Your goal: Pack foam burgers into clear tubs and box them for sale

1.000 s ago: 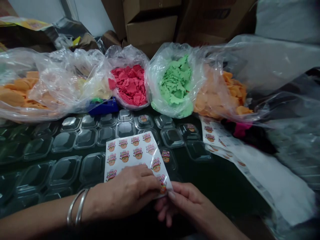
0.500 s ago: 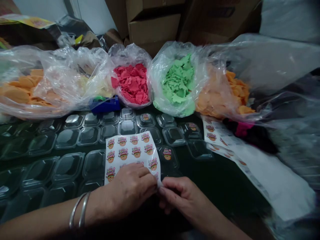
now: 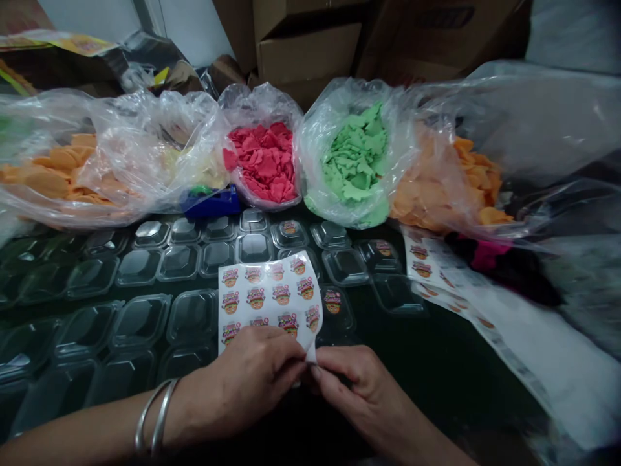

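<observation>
A white sticker sheet [image 3: 268, 294] printed with rows of burger-like cartoon labels is held up at the middle of the table. My left hand [image 3: 257, 375], with two silver bangles at the wrist, pinches its lower edge. At the sheet's lower right corner, which curls, the fingertips of my right hand [image 3: 359, 388] are closed on it, close beside the left fingertips. What lies between the fingertips is mostly hidden. Just beyond the corner sits a clear plastic lid [image 3: 334, 310] bearing one label.
Rows of clear plastic lids [image 3: 138, 320] cover the left and middle. Behind them stand bags of red pieces [image 3: 264, 162], green pieces [image 3: 356, 152] and orange discs [image 3: 422, 194], plus a blue tape dispenser [image 3: 211, 202]. More sticker sheets [image 3: 431, 265] lie at right.
The sheet's lower right corner is now curled up more, and my left fingers are drawn closer together at the edge. The whole view has shifted slightly, so things appear farther right.
</observation>
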A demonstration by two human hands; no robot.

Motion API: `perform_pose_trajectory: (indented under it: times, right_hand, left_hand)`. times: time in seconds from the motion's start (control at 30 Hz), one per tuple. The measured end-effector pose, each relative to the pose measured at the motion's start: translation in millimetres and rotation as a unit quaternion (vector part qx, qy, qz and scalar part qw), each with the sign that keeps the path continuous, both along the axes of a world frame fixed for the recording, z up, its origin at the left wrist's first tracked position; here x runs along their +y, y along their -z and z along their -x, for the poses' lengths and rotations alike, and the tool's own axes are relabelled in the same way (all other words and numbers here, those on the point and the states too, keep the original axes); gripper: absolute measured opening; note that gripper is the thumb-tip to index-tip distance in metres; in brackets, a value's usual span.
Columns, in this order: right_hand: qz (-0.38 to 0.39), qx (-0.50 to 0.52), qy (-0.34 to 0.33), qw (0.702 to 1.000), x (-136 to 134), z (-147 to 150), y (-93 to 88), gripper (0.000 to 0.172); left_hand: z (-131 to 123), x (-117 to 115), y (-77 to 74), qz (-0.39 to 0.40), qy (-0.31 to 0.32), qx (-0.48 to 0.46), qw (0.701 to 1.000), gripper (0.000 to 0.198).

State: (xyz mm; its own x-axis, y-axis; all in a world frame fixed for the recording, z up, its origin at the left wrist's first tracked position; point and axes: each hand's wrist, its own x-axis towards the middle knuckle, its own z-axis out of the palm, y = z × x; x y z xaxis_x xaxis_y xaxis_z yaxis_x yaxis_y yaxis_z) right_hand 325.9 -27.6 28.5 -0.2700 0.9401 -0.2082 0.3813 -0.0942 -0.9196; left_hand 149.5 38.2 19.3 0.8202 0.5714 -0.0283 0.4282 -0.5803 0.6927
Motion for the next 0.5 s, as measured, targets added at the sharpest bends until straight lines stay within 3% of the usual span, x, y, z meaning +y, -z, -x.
perform_pose_trajectory:
  times: [0.2,0.37,0.5]
  right_hand:
    - [-0.013,0.008,0.033,0.999,4.1,2.1,2.8,0.031]
    - [0.002,0.036,0.073,0.997,5.0,-5.7,7.0,0.03]
    - [-0.034,0.036,0.127,0.991,6.5,-6.5,16.6,0.02]
  left_hand:
    - [-7.2,2.9,-8.0,0.006,-0.007,0.06,0.998,0.016]
    - [-15.2,8.0,-8.6,0.054,-0.025,0.035,0.998,0.016]
    - [-18.8,14.7,-1.1,0.085,-0.048,0.064,0.993,0.018]
